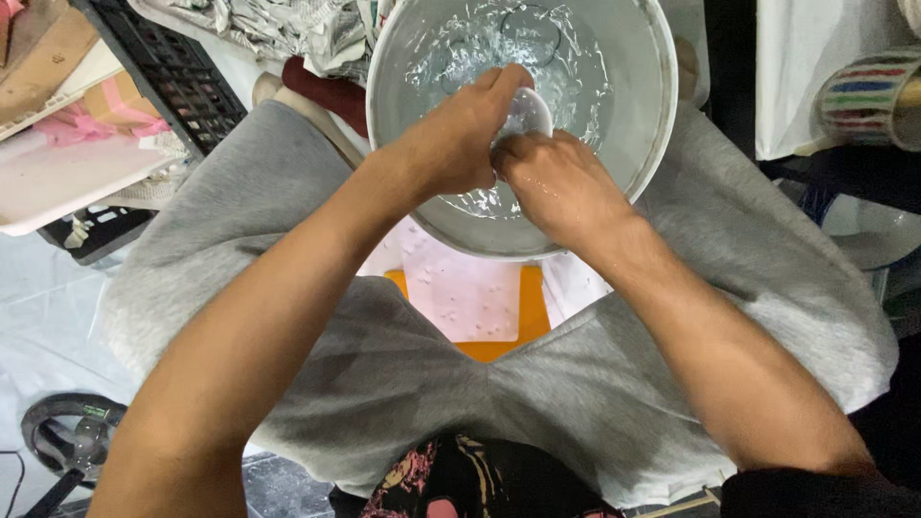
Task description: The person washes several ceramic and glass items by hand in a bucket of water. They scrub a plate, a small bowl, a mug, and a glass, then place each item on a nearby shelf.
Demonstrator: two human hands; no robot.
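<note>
Entry, ordered by size, all places given from the basin.

1. Person's lap, grey shorts (595, 403): directly below the basin, knees spread to either side of it. Risk judged: water slopping over the near rim would soak the cloth, since the basin sits between the thighs.
2. Basin (641, 144): large, round, pale metal, holding shallow clear water with ripples and glints. Risk: a hard push from either hand could tip it toward the lap.
3. White cloth on an orange pad (533, 317): just below the basin's near rim, already spotted with drops.
4. Black crate (173, 77): upper left of the basin, well apart; folded pink and tan fabric beyond it.
5. Crumpled silver-grey sheet (288, 29): at the basin's upper left edge.
6. Striped roll (863, 96): far right of the basin.
7. Left hand (460, 134): over the basin's middle, fingers curled closed on the small cup.
8. Right hand (556, 182): touching the left, wet, fingers bent against the cup; whether it truly grips cannot be told.
9. Small cup (530, 110): translucent white, inside the basin above the water, mostly hidden by both hands. Risk: wet fingers make it slippery, so it may drop and splash.
</note>
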